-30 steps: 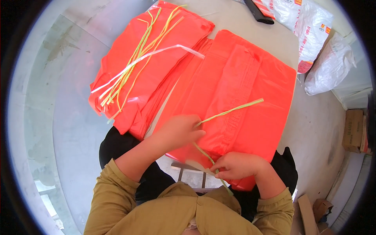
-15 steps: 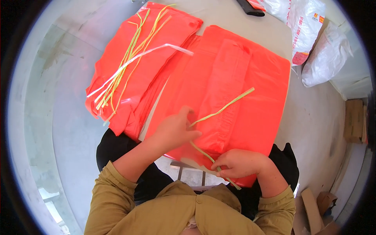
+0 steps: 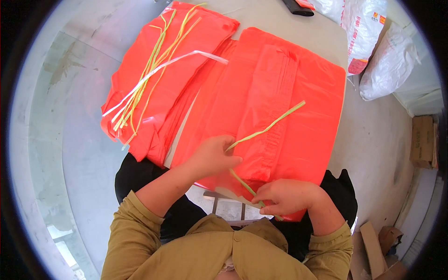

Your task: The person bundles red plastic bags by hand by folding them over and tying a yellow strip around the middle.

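Observation:
A thin yellow-green plastic tie strip (image 3: 270,126) runs slantwise through both of my hands. My left hand (image 3: 215,157) is closed on its middle, with one end sticking out toward the upper right. Closer to the table's front edge, my right hand (image 3: 288,196) pinches the strip's lower part between thumb and fingers. Beneath them lies a stack of orange-red plastic bags (image 3: 317,102), and on top of it a narrow folded bundle of the same orange-red plastic (image 3: 266,112).
At the left is another orange-red pile (image 3: 186,42) with several yellow strips (image 3: 151,74) and a white strip (image 3: 179,57) on it. White sacks (image 3: 366,32) stand beyond the table's right side. A cardboard box (image 3: 422,140) sits at far right. A black object (image 3: 297,7) lies at the table's far edge.
Both hands keep their hold on the strip and have shifted only slightly. Less of the strip's lower end now shows past my right hand.

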`<move>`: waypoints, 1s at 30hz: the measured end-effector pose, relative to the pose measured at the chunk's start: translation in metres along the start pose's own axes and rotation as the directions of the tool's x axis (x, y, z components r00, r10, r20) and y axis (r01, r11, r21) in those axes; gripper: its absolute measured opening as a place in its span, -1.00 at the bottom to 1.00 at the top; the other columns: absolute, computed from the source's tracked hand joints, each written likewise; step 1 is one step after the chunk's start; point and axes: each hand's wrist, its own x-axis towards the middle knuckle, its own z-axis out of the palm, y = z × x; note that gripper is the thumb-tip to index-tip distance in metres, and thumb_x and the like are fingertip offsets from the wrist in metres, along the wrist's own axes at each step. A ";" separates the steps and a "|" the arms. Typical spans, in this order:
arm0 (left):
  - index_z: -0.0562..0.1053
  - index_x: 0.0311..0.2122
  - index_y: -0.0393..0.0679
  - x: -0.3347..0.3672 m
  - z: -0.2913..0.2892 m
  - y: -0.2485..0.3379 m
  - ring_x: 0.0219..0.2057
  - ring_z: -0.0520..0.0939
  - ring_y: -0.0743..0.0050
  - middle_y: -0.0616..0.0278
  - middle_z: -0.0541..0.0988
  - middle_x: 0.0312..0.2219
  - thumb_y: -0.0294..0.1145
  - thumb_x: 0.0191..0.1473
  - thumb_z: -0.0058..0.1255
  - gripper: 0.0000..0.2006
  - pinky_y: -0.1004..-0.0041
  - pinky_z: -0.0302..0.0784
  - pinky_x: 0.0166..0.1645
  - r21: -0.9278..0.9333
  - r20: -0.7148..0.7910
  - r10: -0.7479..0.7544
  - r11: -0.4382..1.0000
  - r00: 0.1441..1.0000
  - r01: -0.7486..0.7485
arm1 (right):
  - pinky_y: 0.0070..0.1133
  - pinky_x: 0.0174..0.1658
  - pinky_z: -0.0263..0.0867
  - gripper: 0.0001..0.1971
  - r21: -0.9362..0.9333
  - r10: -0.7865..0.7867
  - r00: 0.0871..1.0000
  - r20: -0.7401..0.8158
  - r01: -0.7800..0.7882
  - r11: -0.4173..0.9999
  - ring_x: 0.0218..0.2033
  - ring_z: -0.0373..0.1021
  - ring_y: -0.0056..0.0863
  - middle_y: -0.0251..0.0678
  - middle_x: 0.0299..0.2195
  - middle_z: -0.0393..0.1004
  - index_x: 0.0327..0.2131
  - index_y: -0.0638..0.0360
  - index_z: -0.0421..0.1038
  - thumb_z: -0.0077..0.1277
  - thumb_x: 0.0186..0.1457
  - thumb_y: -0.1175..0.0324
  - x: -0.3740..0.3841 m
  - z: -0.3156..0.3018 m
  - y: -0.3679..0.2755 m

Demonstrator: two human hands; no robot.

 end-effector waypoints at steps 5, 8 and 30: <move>0.37 -0.28 -0.25 0.004 0.008 -0.008 -0.41 0.33 0.67 0.40 0.33 -0.48 -0.41 -0.04 0.22 -0.72 0.48 0.33 -0.36 -0.342 0.041 0.032 0.940 0.999 -0.016 | -0.39 -0.05 0.36 -0.56 -0.012 -0.077 0.997 -0.030 0.076 0.997 -0.11 0.44 -0.18 -0.13 -0.12 0.52 0.03 0.30 0.42 0.11 0.12 0.27 -0.004 0.009 0.008; 0.39 -0.16 -0.28 0.006 0.014 -0.016 -0.31 0.40 0.63 0.34 0.42 -0.38 -0.44 0.00 0.19 -0.69 0.48 0.39 -0.25 -0.460 0.055 0.042 0.888 0.998 -0.012 | -0.39 -0.05 0.36 -0.55 -0.011 -0.089 0.996 -0.032 0.089 0.996 -0.11 0.43 -0.17 -0.13 -0.10 0.50 0.06 0.30 0.39 0.10 0.13 0.27 -0.005 0.007 0.003; 0.25 0.09 -0.19 -0.004 0.010 0.012 -0.01 0.56 0.37 0.14 0.48 0.00 -0.70 0.00 0.02 -0.49 0.34 0.46 0.11 -0.955 0.208 0.173 0.250 0.963 0.161 | -0.41 -0.14 0.37 -0.65 0.033 0.112 0.988 -0.106 -0.109 0.993 -0.25 0.47 -0.21 -0.15 -0.25 0.53 0.06 0.19 0.41 -0.04 0.22 0.34 -0.020 0.003 0.001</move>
